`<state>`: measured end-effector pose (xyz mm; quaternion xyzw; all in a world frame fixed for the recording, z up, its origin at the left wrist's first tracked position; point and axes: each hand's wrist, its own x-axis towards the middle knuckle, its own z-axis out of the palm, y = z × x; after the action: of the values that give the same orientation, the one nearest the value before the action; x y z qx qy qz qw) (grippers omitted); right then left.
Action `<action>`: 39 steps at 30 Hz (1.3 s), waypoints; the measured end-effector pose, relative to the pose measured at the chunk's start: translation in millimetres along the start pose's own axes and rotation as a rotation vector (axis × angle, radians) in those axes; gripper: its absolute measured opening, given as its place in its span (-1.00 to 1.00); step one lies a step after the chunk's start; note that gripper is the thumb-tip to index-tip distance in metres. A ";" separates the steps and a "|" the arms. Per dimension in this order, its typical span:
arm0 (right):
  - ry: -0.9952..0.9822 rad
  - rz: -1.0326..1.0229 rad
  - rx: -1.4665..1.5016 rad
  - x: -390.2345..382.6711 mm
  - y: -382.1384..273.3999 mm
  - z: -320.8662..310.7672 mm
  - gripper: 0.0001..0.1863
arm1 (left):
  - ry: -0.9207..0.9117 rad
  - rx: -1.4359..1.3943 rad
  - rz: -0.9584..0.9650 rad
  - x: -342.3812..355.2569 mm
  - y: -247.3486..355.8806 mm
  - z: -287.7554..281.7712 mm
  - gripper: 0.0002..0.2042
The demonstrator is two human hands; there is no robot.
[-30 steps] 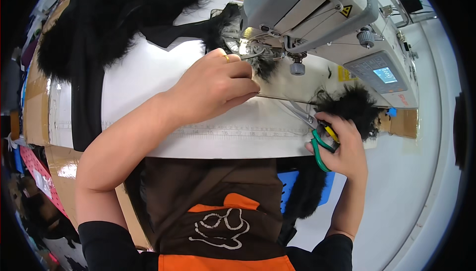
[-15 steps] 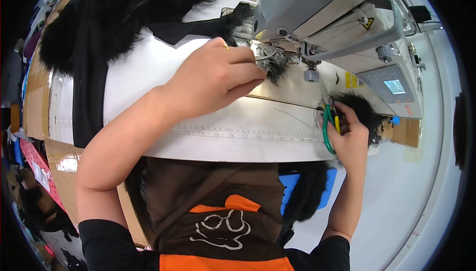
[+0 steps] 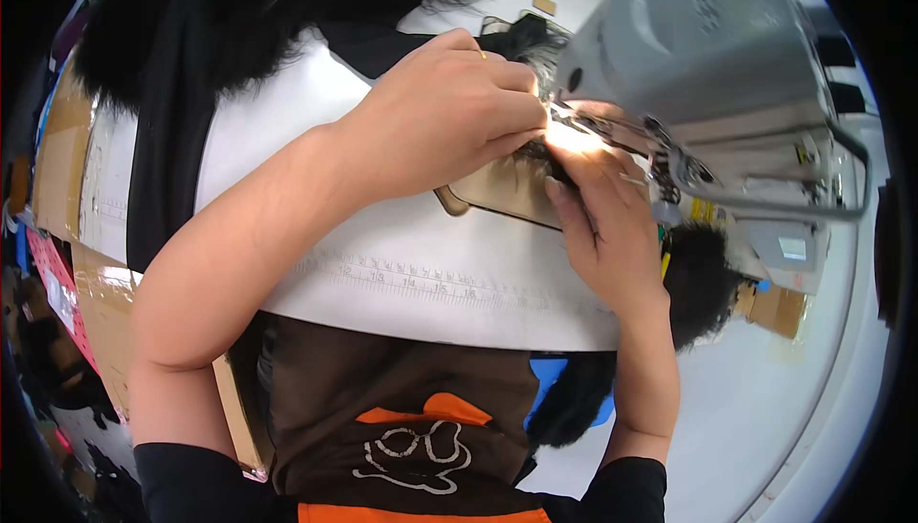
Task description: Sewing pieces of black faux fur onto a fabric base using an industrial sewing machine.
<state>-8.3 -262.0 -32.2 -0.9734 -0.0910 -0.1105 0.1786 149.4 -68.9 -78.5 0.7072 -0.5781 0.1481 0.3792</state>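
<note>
Under the sewing machine head [image 3: 712, 64] lies a piece of dark grey furry fabric [image 3: 526, 164], mostly covered by my hands. My left hand [image 3: 459, 112] pinches its edge with thumb and fingers, close to the needle area. My right hand [image 3: 607, 227] reaches in from the other side, thumb apart, fingers stretched over the fabric; bright lamp glare blurs its fingertips. Beside the right wrist, the yellow part of the green-and-yellow-handled scissors [image 3: 666, 263] shows, the rest hidden behind the hand.
Black furry fabric [image 3: 220, 26] drapes over the table's left side. Another black furry piece [image 3: 703, 284] lies right of my right wrist. A printed ruler scale [image 3: 411, 279] runs along the white table's [image 3: 459, 317] front. The machine's control panel [image 3: 792, 248] is at right.
My right hand has let go of the scissors and moved left to the fabric at the needle. My left hand has shifted slightly right. The whole view has swung, and the lamp glare is brighter.
</note>
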 end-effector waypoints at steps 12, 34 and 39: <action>0.099 0.162 0.143 6.2 26.6 19.8 -0.80 | -0.152 -0.003 -0.128 2.3 -10.4 3.4 -0.94; 0.094 0.260 0.181 9.0 21.5 15.6 -0.80 | -0.244 0.136 -0.071 11.3 -9.3 -3.1 -0.91; 0.097 0.264 0.168 8.6 20.3 16.9 -0.80 | -0.177 0.093 -0.068 7.4 -11.8 -1.4 -0.92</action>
<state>7.5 -273.2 -52.1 -0.9521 0.0372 -0.1249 0.2765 162.8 -72.7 -77.1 0.7535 -0.5775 0.0984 0.2983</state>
